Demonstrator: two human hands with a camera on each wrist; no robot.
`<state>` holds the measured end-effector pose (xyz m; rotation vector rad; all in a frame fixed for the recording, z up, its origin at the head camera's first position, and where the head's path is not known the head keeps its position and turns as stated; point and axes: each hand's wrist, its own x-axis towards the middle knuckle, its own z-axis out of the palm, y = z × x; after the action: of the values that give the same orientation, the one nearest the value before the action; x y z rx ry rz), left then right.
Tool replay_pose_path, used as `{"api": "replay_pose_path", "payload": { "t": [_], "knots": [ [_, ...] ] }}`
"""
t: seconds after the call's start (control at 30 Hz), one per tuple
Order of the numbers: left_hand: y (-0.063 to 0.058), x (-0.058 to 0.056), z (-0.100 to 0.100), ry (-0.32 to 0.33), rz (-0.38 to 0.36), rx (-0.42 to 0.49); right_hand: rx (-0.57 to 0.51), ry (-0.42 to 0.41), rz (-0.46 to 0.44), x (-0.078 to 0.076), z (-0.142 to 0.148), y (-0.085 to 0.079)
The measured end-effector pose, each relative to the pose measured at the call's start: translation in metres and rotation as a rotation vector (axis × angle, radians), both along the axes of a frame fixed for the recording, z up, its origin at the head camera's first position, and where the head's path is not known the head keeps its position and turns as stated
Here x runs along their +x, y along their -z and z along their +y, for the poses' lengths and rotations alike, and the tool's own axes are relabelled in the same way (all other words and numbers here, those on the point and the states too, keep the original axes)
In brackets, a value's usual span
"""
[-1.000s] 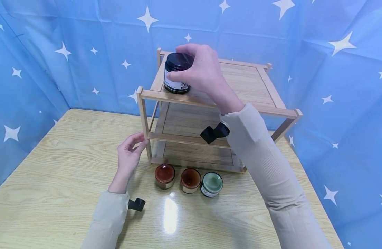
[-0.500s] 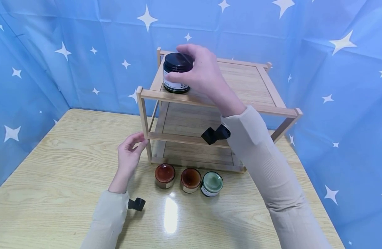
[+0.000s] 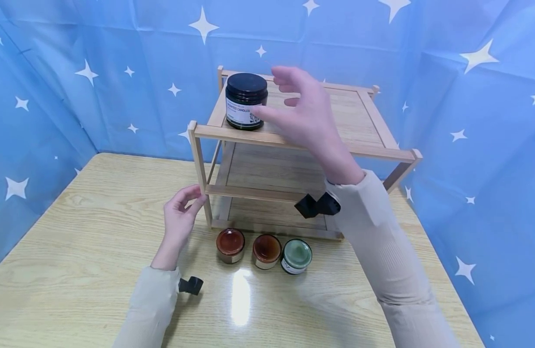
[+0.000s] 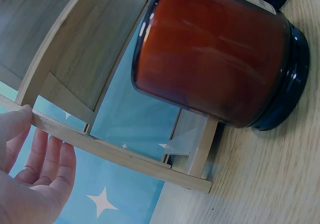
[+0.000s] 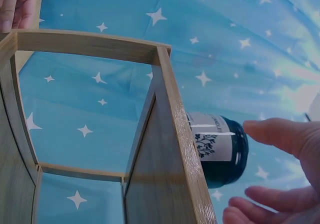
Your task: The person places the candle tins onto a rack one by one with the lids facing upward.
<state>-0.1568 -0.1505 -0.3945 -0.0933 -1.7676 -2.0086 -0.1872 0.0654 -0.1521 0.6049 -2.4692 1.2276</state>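
Observation:
A dark scented candle jar [image 3: 245,104] with a black lid and white label stands upright on the left end of the top shelf. Just right of it is my right hand [image 3: 308,106], fingers spread and apart from the lid, thumb tip overlapping the label's edge in the head view. The right wrist view has the jar [image 5: 217,149] beyond the shelf edge, fingers loose around empty air. My left hand [image 3: 182,208] holds the front left post of the wooden rack [image 3: 250,137]; in the left wrist view the thumb and fingers [image 4: 65,169] lie on either side of the post.
Before the rack, on the wooden table [image 3: 97,232], stand a red-brown jar [image 3: 230,243], an amber-brown jar [image 3: 266,249] and a green jar [image 3: 297,254] in a row. A blue star-patterned curtain [image 3: 132,63] hangs behind and on both sides.
My right hand has let go of the dark candle jar and drawn back to the right, fingers opening. The jar stays on the top shelf. My left hand has kept its place on the post.

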Motion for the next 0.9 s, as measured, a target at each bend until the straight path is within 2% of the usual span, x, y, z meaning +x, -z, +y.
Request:
{"api": "replay_pose_path", "payload": {
  "t": [0.5, 0.9],
  "knots": [
    [0.002, 0.001, -0.001, 0.010, 0.020, 0.002, -0.102, -0.004, 0.025, 0.026, 0.027, 0.014],
    [-0.001, 0.002, 0.000, 0.014, 0.007, 0.000, -0.182, -0.060, 0.040, 0.045, 0.046, 0.030]
  ]
}}
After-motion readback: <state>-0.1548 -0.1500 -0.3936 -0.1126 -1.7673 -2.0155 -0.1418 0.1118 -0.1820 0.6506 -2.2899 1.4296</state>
